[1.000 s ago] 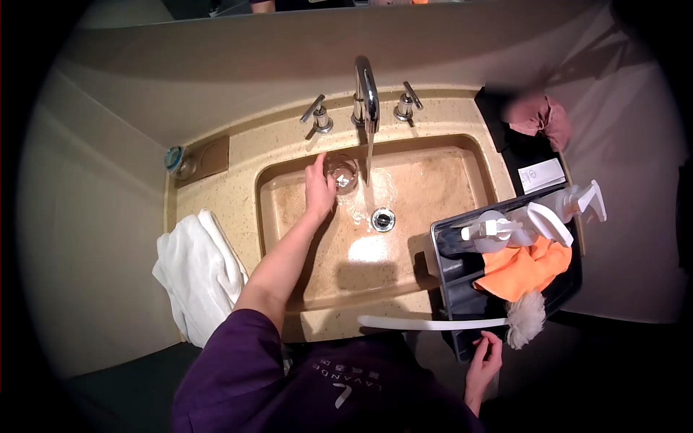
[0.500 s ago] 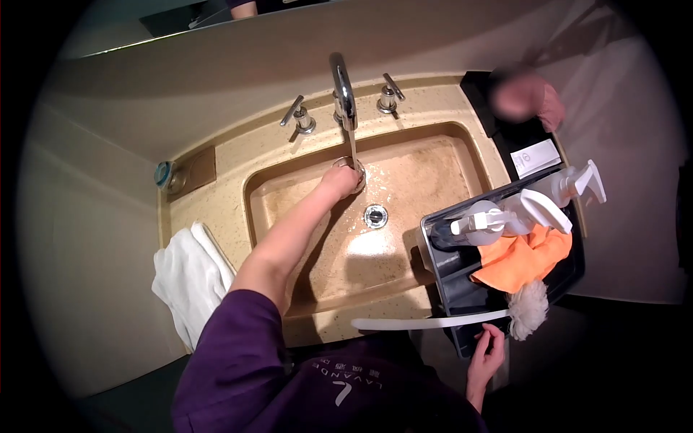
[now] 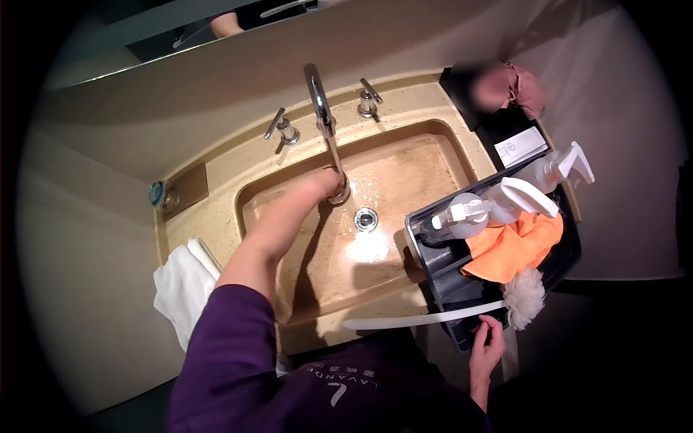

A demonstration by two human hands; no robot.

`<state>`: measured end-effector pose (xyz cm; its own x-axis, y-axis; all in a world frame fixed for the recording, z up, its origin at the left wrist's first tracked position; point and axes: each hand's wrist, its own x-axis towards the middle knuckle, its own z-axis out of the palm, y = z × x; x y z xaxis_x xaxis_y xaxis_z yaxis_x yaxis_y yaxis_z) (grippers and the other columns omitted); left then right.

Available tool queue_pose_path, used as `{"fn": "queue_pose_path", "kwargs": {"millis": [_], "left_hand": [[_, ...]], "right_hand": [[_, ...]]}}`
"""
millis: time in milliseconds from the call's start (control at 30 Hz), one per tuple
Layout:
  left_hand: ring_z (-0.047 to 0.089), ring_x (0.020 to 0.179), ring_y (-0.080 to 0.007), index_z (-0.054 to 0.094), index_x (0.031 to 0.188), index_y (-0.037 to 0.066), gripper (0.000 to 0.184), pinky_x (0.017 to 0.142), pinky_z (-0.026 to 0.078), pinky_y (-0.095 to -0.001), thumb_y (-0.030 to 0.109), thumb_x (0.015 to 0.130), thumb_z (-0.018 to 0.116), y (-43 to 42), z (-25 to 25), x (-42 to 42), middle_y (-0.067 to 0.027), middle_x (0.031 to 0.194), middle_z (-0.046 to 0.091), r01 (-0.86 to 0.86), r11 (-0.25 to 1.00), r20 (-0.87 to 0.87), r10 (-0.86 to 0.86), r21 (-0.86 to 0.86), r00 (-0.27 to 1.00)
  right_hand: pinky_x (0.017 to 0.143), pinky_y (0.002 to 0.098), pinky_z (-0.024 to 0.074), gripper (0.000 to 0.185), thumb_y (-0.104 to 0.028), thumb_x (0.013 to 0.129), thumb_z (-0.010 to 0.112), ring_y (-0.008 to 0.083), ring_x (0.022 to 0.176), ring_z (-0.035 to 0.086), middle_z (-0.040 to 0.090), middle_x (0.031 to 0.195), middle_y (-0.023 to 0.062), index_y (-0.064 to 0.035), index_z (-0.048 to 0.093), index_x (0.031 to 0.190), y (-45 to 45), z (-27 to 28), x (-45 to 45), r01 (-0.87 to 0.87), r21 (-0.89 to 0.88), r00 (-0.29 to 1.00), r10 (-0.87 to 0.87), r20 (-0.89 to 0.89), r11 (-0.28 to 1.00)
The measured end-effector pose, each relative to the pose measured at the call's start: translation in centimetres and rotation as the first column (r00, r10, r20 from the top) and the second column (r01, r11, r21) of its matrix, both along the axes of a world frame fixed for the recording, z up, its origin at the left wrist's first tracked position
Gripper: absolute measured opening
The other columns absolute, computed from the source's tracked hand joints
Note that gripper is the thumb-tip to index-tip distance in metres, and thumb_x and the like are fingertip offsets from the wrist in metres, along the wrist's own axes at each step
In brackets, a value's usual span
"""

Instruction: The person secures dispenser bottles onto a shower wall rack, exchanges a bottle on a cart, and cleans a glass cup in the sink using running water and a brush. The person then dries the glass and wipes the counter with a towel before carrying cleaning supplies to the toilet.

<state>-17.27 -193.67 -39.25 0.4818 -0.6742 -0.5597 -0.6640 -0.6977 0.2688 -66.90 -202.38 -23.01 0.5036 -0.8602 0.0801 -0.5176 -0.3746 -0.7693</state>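
Inside the beige sink (image 3: pixel 361 281), my left hand (image 3: pixel 328 183) is at a clear glass (image 3: pixel 341 193), with its fingers reaching into or around the rim. Water from the chrome faucet (image 3: pixel 316 90) runs down onto the hand and the glass. The drain (image 3: pixel 366 220) lies just right of them. My right hand (image 3: pixel 488 340) hangs beside the lower edge of the dark caddy (image 3: pixel 449 285), below a white-handled brush (image 3: pixel 426 318). Its fingers are loosely curled and apart, holding nothing visible.
The caddy bears spray bottles (image 3: pixel 505 198) and an orange cloth (image 3: pixel 516 245). A white towel (image 3: pixel 182 289) lies on the left counter. Two glasses or jars (image 3: pixel 160 195) stand at the far left. A pink cloth (image 3: pixel 523 90) and a white packet (image 3: pixel 521 146) are at the right.
My left hand has gone from beside the glass to its opening, under the running water. The view has shifted, and my right hand stays near the caddy.
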Motion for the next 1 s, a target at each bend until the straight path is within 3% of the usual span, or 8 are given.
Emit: {"fn": "queue_pose_path", "kwargs": {"millis": [67, 200, 233, 367, 700, 767, 867, 1000], "left_hand": [[0.060, 0.100, -0.0283, 0.066, 0.102, 0.008, 0.031, 0.083, 0.048, -0.0375, 0.024, 0.083, 0.047, -0.6, 4.7, -2.3, -0.0166, 0.110, 0.060, 0.046, 0.995, 0.069, -0.053, 0.092, 0.996], [0.058, 0.105, -0.0286, 0.061, 0.111, 0.007, 0.038, 0.088, 0.047, -0.0367, 0.031, 0.088, 0.041, -1.9, 1.3, -2.1, -0.0155, 0.117, 0.057, -0.244, 0.966, 0.121, 0.232, 0.089, 0.965], [0.058, 0.104, -0.0291, 0.061, 0.109, 0.006, 0.039, 0.087, 0.047, -0.0370, 0.032, 0.088, 0.041, -1.8, 2.1, -2.2, -0.0156, 0.116, 0.057, 0.128, 0.958, 0.192, -0.181, 0.258, 0.965], [0.061, 0.102, -0.0258, 0.063, 0.109, 0.006, 0.033, 0.082, 0.050, -0.0347, 0.024, 0.083, 0.052, -2.0, 1.7, -2.3, -0.0121, 0.114, 0.060, 0.376, 0.807, 0.317, -0.541, 0.456, 0.779], [0.062, 0.098, -0.0258, 0.066, 0.099, 0.005, 0.024, 0.077, 0.051, -0.0367, 0.014, 0.078, 0.061, -1.1, 3.6, -2.5, -0.0128, 0.104, 0.064, 0.268, 0.910, 0.293, -0.363, 0.318, 0.885], [0.063, 0.093, -0.0264, 0.066, 0.094, 0.004, 0.019, 0.074, 0.051, -0.0376, 0.010, 0.076, 0.063, 0.0, 8.0, -3.7, -0.0131, 0.098, 0.066, 0.259, 0.937, 0.297, -0.323, 0.235, 0.898], [0.064, 0.082, -0.0225, 0.064, 0.090, 0.002, 0.015, 0.069, 0.049, -0.0338, 0.009, 0.077, 0.063, 3.6, 10.7, -3.7, -0.0133, 0.086, 0.065, 0.190, 0.948, 0.272, -0.118, -0.255, 0.955], [0.054, 0.070, -0.0114, 0.061, 0.091, 0.003, 0.010, 0.064, 0.045, -0.0252, 0.007, 0.082, 0.060, 9.3, 10.8, -3.7, -0.0042, 0.077, 0.060, -0.340, 0.715, -0.270, 0.216, -0.611, 0.938]], "right_hand": [[0.054, 0.0267, 0.0417, 0.011, 0.000, 0.086, 0.050, 0.0154, 0.058, 0.055, 0.057, 0.070, 0.0074, -0.0003, 0.059, 0.092, 0.1, 0.5, 0.2, -0.007, 0.018, 1.000, 0.007, -0.023, 1.000], [0.053, 0.0263, 0.0414, 0.011, -0.001, 0.086, 0.051, 0.0145, 0.057, 0.054, 0.056, 0.067, 0.0068, -0.0006, 0.059, 0.093, 0.0, 0.2, 0.0, -0.012, -0.027, 1.000, 0.012, 0.002, 1.000], [0.052, 0.0261, 0.0418, 0.011, -0.002, 0.086, 0.052, 0.0142, 0.058, 0.055, 0.057, 0.067, 0.0068, -0.0007, 0.060, 0.093, 0.1, 0.9, 0.4, -0.002, -0.004, 1.000, 0.002, 0.000, 1.000], [0.054, 0.0257, 0.0437, 0.011, -0.001, 0.085, 0.052, 0.0147, 0.060, 0.058, 0.059, 0.069, 0.0079, -0.0006, 0.061, 0.092, 0.1, 0.7, 0.2, 0.030, 0.019, 1.000, -0.030, 0.004, 0.999], [0.052, 0.0253, 0.0436, 0.011, -0.001, 0.086, 0.051, 0.0144, 0.059, 0.057, 0.058, 0.068, 0.0070, -0.0004, 0.060, 0.093, 0.1, 0.9, 0.4, 0.018, 0.020, 1.000, -0.019, 0.019, 1.000], [0.052, 0.0248, 0.0433, 0.012, -0.001, 0.087, 0.051, 0.0139, 0.060, 0.057, 0.058, 0.068, 0.0068, -0.0001, 0.060, 0.094, 0.0, 0.2, 0.1, 0.000, 0.000, 0.999, 0.000, 0.041, 1.000], [0.049, 0.0232, 0.0399, 0.014, 0.000, 0.084, 0.053, 0.0151, 0.057, 0.054, 0.058, 0.072, 0.0062, -0.0010, 0.059, 0.096, -0.5, 0.9, 0.0, -0.103, -0.113, 0.994, 0.106, 0.021, 0.988], [0.047, 0.0206, 0.0375, 0.014, 0.000, 0.082, 0.055, 0.0097, 0.053, 0.051, 0.058, 0.070, 0.0040, -0.0006, 0.062, 0.094, -1.6, 3.5, -1.6, -0.124, -0.037, 0.991, 0.126, 0.039, 0.992]]}}
